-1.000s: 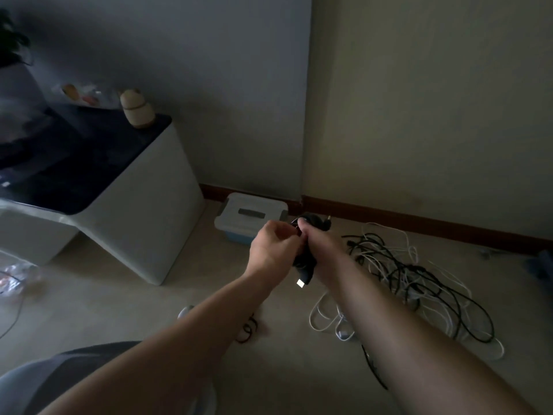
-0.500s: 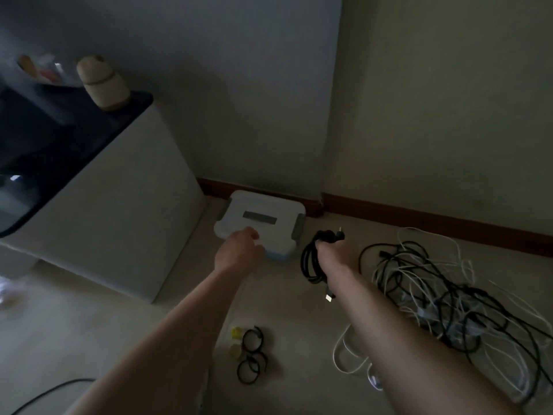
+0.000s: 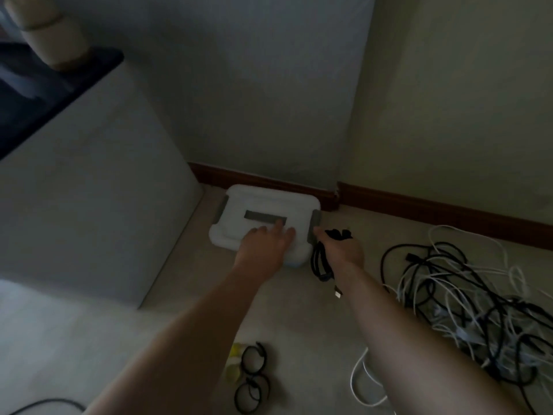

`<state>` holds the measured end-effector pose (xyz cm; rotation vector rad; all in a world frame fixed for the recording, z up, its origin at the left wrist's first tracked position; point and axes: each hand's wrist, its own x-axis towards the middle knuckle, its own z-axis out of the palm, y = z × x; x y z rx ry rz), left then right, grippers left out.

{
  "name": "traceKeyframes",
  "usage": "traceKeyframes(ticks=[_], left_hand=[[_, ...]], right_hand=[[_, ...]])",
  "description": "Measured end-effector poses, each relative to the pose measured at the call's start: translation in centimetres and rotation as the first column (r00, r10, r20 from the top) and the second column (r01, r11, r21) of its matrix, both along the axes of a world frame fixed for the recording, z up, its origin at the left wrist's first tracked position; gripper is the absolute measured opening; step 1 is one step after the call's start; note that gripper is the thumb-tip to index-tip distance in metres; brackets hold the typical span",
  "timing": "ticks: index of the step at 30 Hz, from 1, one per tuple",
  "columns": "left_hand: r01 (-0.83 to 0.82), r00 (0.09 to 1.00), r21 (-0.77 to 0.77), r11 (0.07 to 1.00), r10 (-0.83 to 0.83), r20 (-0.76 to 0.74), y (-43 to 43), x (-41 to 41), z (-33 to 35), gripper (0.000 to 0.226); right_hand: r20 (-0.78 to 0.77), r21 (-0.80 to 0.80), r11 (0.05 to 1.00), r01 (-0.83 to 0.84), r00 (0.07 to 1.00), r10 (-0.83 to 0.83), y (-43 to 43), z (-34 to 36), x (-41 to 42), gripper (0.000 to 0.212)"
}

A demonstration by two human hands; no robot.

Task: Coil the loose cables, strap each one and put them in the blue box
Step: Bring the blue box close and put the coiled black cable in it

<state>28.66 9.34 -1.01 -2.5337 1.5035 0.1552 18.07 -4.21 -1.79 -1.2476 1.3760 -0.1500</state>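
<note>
The blue box (image 3: 294,260) stands on the floor by the wall, shut under a white lid (image 3: 239,205) with grey side latches. My left hand (image 3: 266,241) lies on the lid's near part with its fingers stretched out. My right hand (image 3: 341,248) grips a coiled black cable (image 3: 321,262) just right of the box, the coil hanging below the hand with a plug end dangling. A tangle of loose black and white cables (image 3: 466,298) lies on the floor to the right.
A white cabinet (image 3: 89,211) with a dark top stands left of the box. Black strap loops (image 3: 253,375) and small yellow pieces (image 3: 235,362) lie on the floor near me. A brown skirting board (image 3: 434,211) runs along the walls.
Both hands parted from the coil held between them. My left hand reached forward onto the box lid, and my right hand carried the coiled black cable down beside the box.
</note>
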Motion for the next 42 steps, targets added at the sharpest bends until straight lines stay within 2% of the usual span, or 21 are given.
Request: traceKeyframes(ticks=[2,6,9,11,13,15,17,19,23,27,28,33,39,42], left_hand=[[0.049,0.999,0.03,0.998,-0.048,-0.007,0.1,-1.6,0.5,0.061],[0.095,0.995,0.009,0.995,-0.095,-0.027,1.6,-6.6,0.7,0.063],[0.1,0.986,-0.039,0.994,-0.104,-0.132,2.9,-8.4,1.0,0.051],[-0.047,0.981,-0.145,0.988,0.019,-0.192,3.4,-7.8,2.0,0.039],[-0.325,0.941,-0.253,0.911,0.285,-0.185,4.2,-5.8,2.4,0.033],[-0.591,0.807,-0.218,0.777,0.567,-0.165,5.5,-3.6,2.1,0.04],[-0.722,0.686,-0.101,0.685,0.69,-0.23,6.8,-2.6,1.2,0.043],[-0.744,0.65,-0.075,0.664,0.693,-0.31,7.4,-2.7,0.0,0.033],[-0.7,0.705,-0.124,0.703,0.654,-0.274,8.3,-3.0,-1.3,0.019],[-0.79,0.599,-0.143,0.596,0.701,-0.387,8.6,-2.6,-1.5,0.023],[-0.793,0.596,-0.15,0.59,0.701,-0.393,8.6,-2.6,-1.6,0.024],[-0.8,0.585,-0.16,0.578,0.694,-0.419,8.4,-2.6,-1.8,0.024],[-0.813,0.57,-0.163,0.559,0.707,-0.418,8.2,-2.4,-2.3,0.027],[-0.814,0.571,-0.174,0.555,0.707,-0.418,8.1,-2.5,-2.1,0.029]], right_hand=[[0.01,-0.04,0.999,0.009,1.0,-0.009,0.3,-0.1,-0.8,0.055],[-0.099,-0.182,0.983,-0.025,0.995,0.007,0.6,0.0,-3.0,0.049],[-0.129,-0.22,0.972,-0.083,0.99,0.055,0.5,-0.2,-5.1,0.048],[-0.123,-0.217,0.968,-0.126,0.987,0.101,0.4,-0.5,-6.3,0.044],[-0.118,-0.237,0.958,-0.165,0.983,0.14,0.4,-0.8,-6.8,0.042],[-0.113,-0.286,0.939,-0.193,0.98,0.167,0.6,-1.0,-6.9,0.043],[-0.109,-0.329,0.92,-0.213,0.976,0.187,0.7,-1.6,-6.9,0.044],[-0.132,-0.364,0.899,-0.243,0.969,0.208,0.7,-2.0,-6.9,0.042],[-0.259,-0.478,0.815,-0.326,0.94,0.224,0.9,-2.7,-6.7,0.06],[-0.365,-0.582,0.712,-0.394,0.908,0.204,1.4,-2.5,-6.6,0.065],[-0.379,-0.593,0.697,-0.404,0.903,0.201,1.4,-2.5,-6.6,0.065],[-0.427,-0.603,0.647,-0.467,0.874,0.233,1.1,-2.3,-6.5,0.062],[-0.549,-0.625,0.525,-0.578,0.803,0.23,1.1,-1.7,-5.9,0.057],[-0.529,-0.591,0.529,-0.609,0.788,0.315,0.1,-1.9,-5.8,0.051]])
